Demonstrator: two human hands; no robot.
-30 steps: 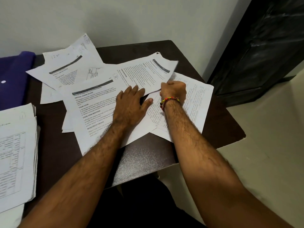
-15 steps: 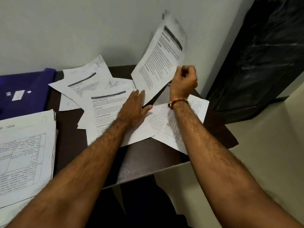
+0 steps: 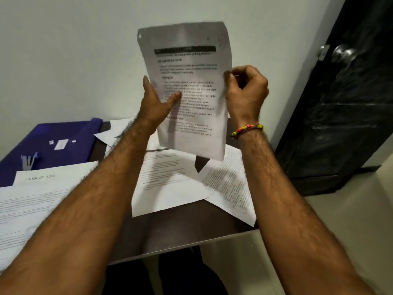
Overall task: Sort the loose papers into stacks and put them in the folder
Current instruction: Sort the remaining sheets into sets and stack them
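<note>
Both hands' fingers grasp the raised sheet [image 3: 187, 88] by its side edges, above the table [image 3: 170, 231]

Left hand [image 3: 156, 103] and right hand [image 3: 244, 92] raised, fingers gripping.

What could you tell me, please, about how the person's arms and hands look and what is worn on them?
Both forearms are bare and hairy, with no sleeves in view. The right hand has a braided thread bracelet at its wrist, in red, yellow and dark strands. The left hand shows no rings, watch or band.
</note>
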